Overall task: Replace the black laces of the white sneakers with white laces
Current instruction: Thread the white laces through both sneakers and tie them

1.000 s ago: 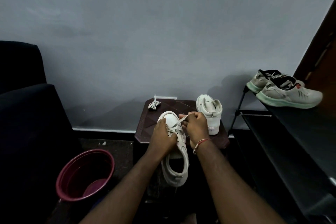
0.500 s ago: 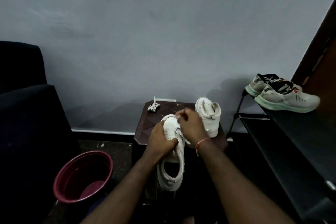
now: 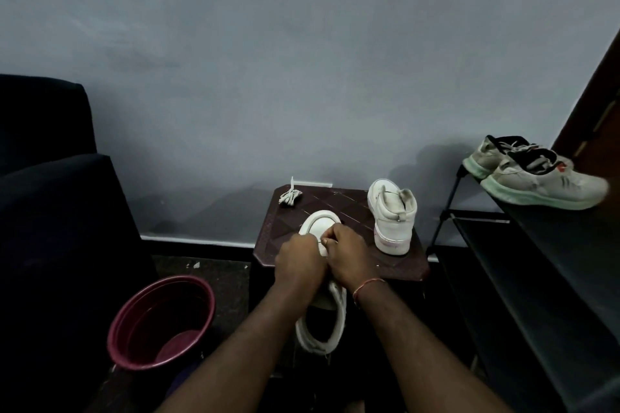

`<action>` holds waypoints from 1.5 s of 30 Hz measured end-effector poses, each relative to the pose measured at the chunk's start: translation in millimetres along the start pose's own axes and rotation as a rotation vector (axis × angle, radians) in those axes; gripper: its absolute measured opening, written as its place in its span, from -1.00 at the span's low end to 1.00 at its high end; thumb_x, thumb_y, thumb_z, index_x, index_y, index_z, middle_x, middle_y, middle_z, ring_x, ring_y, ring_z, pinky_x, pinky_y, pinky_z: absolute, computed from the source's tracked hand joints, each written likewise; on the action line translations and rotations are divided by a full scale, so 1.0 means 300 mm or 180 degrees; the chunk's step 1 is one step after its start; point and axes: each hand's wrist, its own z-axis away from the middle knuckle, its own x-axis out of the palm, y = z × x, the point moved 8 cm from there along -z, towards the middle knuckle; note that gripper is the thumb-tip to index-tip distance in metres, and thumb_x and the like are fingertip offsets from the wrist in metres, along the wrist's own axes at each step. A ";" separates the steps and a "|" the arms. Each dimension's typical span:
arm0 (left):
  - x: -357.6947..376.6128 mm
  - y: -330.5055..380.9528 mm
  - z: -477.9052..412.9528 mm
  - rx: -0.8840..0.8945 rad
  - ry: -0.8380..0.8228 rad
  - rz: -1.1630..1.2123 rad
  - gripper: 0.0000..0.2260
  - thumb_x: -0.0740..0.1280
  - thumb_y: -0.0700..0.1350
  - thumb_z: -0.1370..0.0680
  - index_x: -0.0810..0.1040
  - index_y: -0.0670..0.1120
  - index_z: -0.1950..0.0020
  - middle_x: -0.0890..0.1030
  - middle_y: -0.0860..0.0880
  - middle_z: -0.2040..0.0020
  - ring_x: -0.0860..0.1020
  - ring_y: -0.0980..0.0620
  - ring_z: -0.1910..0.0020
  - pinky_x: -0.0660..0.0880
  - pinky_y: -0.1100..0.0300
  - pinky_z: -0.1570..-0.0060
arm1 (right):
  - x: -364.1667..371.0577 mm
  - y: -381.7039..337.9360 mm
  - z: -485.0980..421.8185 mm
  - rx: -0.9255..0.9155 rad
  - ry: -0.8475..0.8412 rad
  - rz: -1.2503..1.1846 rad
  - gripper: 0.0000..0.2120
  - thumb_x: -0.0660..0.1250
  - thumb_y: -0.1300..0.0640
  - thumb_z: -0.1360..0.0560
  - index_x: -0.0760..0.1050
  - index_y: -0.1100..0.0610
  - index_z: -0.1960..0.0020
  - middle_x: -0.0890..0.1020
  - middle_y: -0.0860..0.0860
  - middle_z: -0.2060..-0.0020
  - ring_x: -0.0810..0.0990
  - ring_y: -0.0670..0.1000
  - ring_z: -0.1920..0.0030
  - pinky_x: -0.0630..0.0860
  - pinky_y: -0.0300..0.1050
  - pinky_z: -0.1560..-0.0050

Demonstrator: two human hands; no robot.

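Observation:
A white sneaker [image 3: 321, 224] lies toe-away on the near edge of a small dark brown table [image 3: 396, 266], its heel hanging over toward me. My left hand [image 3: 298, 261] and my right hand [image 3: 345, 255] are pressed together over its lace area, fingers curled, pinching the white lace; the lace and eyelets are mostly hidden under them. The second white sneaker [image 3: 392, 218] stands upright at the table's right side, heel toward me. A bundled white lace [image 3: 290, 195] lies at the table's far left corner.
A maroon plastic bucket [image 3: 161, 322] sits on the floor to the left. A dark sofa [image 3: 53, 211] fills the left side. A black shoe rack [image 3: 536, 278] on the right carries a pair of grey-green sneakers [image 3: 536, 178]. A grey wall stands behind.
My right hand, which was pulling a lace end up and away over the toe, has come back down against my left hand over the shoe's middle.

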 end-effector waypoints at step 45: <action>-0.245 -0.068 -0.205 0.0228 0.0537 0.2782 -0.85 0.16 -0.19 -0.64 0.39 -0.06 0.13 0.62 -0.11 0.19 0.45 0.03 0.46 0.41 0.20 0.47 | 0.039 -0.038 -0.022 -0.0045 -0.0545 0.1307 -0.59 0.26 -0.07 -0.43 0.44 0.03 -0.24 0.42 0.05 -0.28 0.29 0.12 -0.33 0.29 0.12 -0.31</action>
